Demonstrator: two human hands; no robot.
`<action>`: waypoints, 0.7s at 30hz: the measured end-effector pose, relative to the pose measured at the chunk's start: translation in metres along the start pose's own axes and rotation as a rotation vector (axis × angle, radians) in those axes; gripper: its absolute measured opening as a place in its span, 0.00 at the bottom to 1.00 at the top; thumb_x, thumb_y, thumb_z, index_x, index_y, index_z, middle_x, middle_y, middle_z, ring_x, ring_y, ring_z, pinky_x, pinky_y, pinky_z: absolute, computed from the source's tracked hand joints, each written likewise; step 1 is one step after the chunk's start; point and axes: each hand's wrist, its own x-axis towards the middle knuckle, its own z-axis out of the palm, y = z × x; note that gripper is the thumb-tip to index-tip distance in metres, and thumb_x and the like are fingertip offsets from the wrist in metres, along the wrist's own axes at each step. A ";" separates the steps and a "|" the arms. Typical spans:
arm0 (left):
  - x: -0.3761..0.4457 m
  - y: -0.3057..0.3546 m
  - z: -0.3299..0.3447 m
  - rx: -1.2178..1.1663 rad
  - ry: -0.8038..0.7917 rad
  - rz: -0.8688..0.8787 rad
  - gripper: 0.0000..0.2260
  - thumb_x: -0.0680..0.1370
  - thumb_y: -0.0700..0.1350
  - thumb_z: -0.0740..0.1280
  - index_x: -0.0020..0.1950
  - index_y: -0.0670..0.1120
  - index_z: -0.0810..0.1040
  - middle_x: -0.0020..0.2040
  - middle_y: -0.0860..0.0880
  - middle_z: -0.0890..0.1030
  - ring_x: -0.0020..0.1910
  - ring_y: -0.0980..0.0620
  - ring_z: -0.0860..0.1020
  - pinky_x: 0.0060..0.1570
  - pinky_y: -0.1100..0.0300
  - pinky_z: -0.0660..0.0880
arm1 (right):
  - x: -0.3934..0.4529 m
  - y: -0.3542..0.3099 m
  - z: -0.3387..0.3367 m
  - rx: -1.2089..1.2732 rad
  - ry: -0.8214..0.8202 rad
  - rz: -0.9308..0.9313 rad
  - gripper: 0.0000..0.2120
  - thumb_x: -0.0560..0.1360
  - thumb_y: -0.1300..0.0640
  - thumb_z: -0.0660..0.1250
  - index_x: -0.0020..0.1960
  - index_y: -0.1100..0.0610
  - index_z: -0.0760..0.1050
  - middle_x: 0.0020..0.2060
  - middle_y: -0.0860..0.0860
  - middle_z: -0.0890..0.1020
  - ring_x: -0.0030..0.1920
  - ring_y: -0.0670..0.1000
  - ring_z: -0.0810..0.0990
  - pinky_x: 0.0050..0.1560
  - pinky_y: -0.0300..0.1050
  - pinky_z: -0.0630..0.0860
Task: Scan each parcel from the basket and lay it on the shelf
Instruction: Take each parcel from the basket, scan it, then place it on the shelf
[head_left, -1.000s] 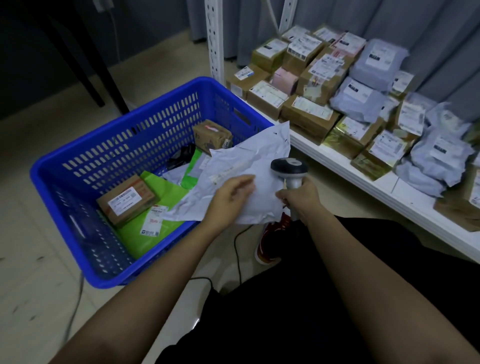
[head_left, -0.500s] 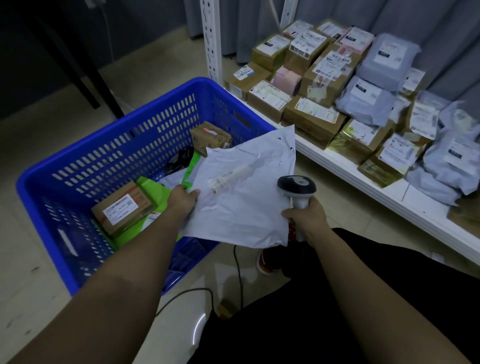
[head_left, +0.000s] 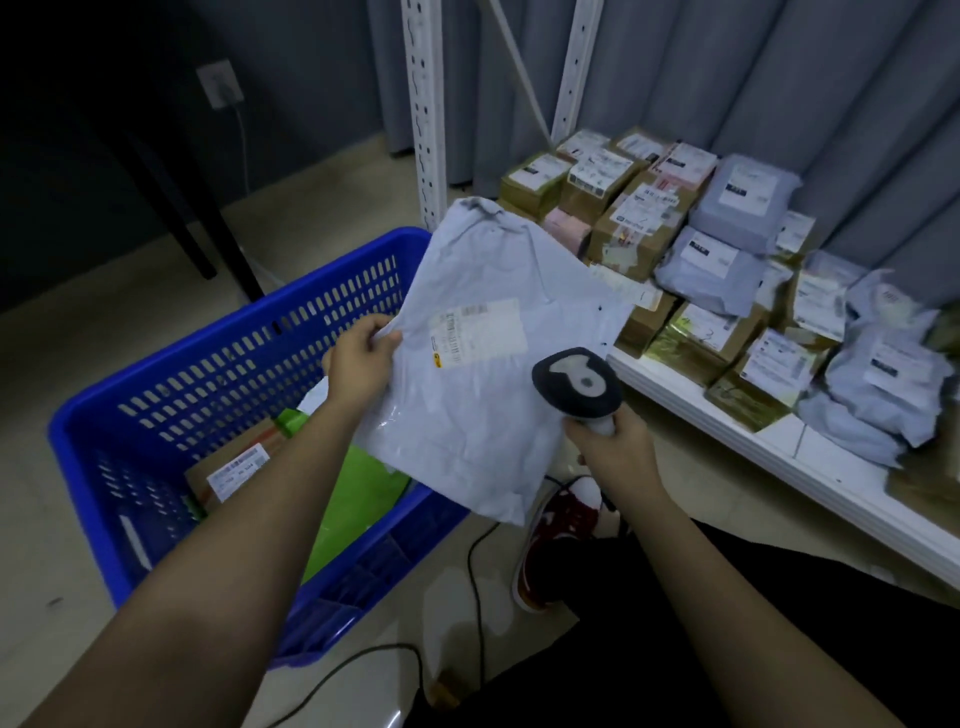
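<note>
The left hand (head_left: 361, 364) pinches the left edge of a grey poly mailer (head_left: 483, 364) and holds it up in the air, above the right rim of the blue basket (head_left: 218, 374) and in front of the shelf (head_left: 779, 441). The right hand (head_left: 613, 447) is closed around the grip of a handheld barcode scanner (head_left: 576, 387), whose head sits just below and to the right of the mailer's shipping label (head_left: 475, 332).

The step in hand looks to be the scan itself. To do it well, the person should probably keep the mailer taut, since soft plastic creases and a wrinkle across the barcode can spoil the read. The scanner's window, which faces away from the camera, needs to point squarely at the label, so tilting the head up and left towards the printed bars seems the right move. A grip on one edge alone lets the bag sag, so drawing the film flat around the label would help.

The mailer faces the camera with its label side out. Its long axis runs steeply, from a crumpled top corner near the shelf upright (head_left: 426, 130) down to a bottom corner near the red shoe (head_left: 556, 540), leaning slightly from upper left to lower right. The label lies across that axis, its barcode strip along the top edge.

Other parcels remain in the basket: a cardboard box (head_left: 234, 467) and a green mailer (head_left: 358, 499).
</note>
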 end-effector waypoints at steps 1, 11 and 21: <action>0.002 0.013 -0.003 0.028 0.009 0.026 0.04 0.76 0.52 0.65 0.42 0.59 0.77 0.40 0.59 0.81 0.49 0.52 0.79 0.61 0.44 0.71 | -0.001 -0.009 -0.001 -0.019 -0.024 -0.040 0.06 0.72 0.59 0.71 0.44 0.51 0.75 0.40 0.52 0.81 0.40 0.51 0.79 0.43 0.51 0.78; 0.008 0.072 -0.024 -0.038 0.051 0.112 0.09 0.76 0.51 0.66 0.38 0.64 0.77 0.40 0.62 0.80 0.47 0.53 0.79 0.61 0.39 0.70 | -0.018 -0.070 -0.009 0.219 -0.041 -0.004 0.05 0.72 0.59 0.73 0.43 0.58 0.78 0.32 0.51 0.78 0.28 0.47 0.73 0.26 0.36 0.71; 0.009 0.072 -0.033 -0.080 0.056 0.147 0.04 0.73 0.55 0.65 0.41 0.65 0.78 0.41 0.61 0.81 0.50 0.50 0.79 0.60 0.39 0.72 | -0.018 -0.090 -0.015 0.191 0.021 -0.087 0.08 0.71 0.59 0.75 0.47 0.62 0.79 0.33 0.53 0.79 0.21 0.42 0.71 0.24 0.35 0.70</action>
